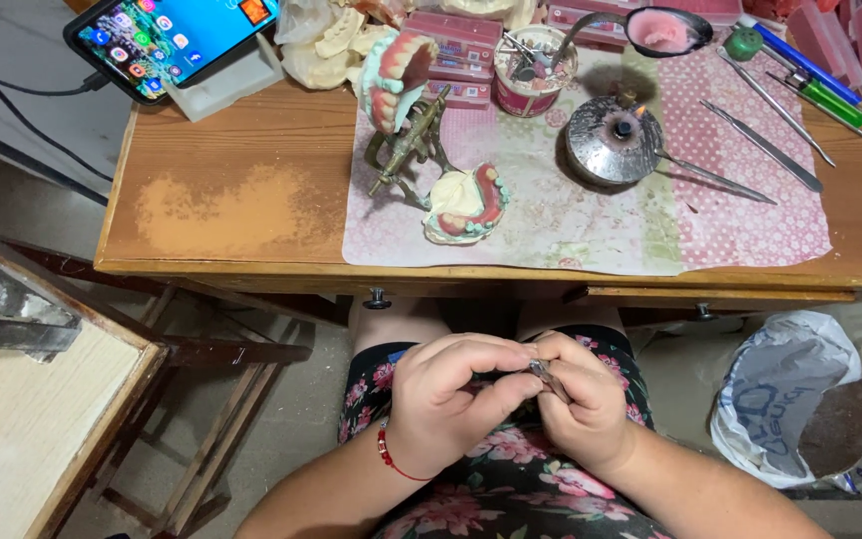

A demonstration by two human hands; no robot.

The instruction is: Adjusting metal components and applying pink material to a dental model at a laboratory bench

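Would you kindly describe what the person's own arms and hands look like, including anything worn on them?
Both forearms are bare, with no sleeves in view and no gloves. The left hand has a thin red beaded bracelet around its wrist. The right hand wears nothing that I can make out; no rings or watch show on either hand, though the fingers are curled together, so some parts are hidden.

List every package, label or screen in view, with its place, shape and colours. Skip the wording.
Phone: far left table corner, propped on a pale stand, lit screen with colourful icons.
Pink boxes: stacked at table's back, flat, rectangular.
Round tub: beside the boxes, pink-and-white label, tools inside.
Plastic bag: floor, right, white-grey with blue print.
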